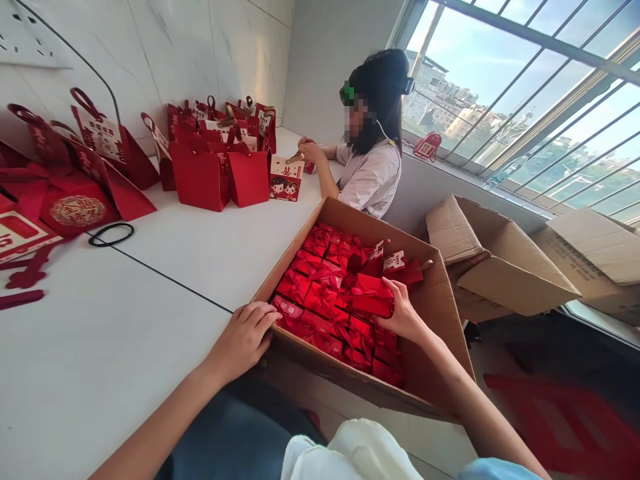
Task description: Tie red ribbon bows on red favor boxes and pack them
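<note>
A cardboard box holds many small red gift boxes tied with ribbon, packed in rows. My right hand reaches inside it, thumb and fingers around the right end of a red gift box that sits above the others. My left hand is curled over the near left corner of the cardboard box, fingers gripping its edge beside the table. Small red bags with white tags stand at the far right inside the box.
Red gift bags line the wall on the white table. A black cable crosses the tabletop. A person sits beyond the box, handling a small item. Open cartons stand right, above a red stool.
</note>
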`<state>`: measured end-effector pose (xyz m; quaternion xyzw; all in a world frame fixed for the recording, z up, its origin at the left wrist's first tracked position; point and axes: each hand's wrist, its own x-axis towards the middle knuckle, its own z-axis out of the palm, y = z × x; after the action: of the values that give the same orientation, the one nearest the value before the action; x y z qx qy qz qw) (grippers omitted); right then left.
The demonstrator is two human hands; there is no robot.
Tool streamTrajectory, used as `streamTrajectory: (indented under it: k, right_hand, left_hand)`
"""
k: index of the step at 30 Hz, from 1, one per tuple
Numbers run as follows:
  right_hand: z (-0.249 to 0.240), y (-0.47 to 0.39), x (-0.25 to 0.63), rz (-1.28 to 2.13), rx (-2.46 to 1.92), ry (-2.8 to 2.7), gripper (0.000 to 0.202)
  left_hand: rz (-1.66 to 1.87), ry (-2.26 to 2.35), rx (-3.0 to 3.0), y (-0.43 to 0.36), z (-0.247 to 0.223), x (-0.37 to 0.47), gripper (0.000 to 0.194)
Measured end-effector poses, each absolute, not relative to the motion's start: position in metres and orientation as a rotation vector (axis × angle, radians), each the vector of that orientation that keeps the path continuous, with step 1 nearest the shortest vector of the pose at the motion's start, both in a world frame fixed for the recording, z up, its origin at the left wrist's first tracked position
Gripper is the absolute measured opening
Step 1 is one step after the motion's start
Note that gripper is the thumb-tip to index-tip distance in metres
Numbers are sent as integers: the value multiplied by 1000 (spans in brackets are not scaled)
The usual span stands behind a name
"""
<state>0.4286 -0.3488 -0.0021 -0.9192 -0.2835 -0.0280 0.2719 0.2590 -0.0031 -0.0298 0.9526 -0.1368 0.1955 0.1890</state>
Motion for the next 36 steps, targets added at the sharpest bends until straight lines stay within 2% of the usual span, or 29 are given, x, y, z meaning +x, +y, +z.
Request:
streamTrajectory:
  k: [3, 8, 19, 27, 32, 36]
  right_hand:
    - [-25, -354, 418, 176, -2537, -760, 91]
    - [-56, -352, 397, 479, -2494, -792, 85]
    - [-96, -371, 359, 582, -2383, -751, 88]
    - [-78, -364, 354, 918, -1954, -360, 65]
    - [-91, -344, 358, 914, -1923, -130, 57]
    - [-112, -338, 360, 831, -1923, -219, 50]
  left_hand:
    - [540, -387, 2686, -4, -28, 259, 31]
    - [535, -392, 2707, -4, -27, 259, 30]
    - [505, -373, 2684, -3, -27, 258, 32]
    - [529, -367, 2674, -6, -27, 256, 36]
    - [523, -357, 2657, -8, -26, 255, 39]
    - [507, -331, 2623, -10, -25, 253, 41]
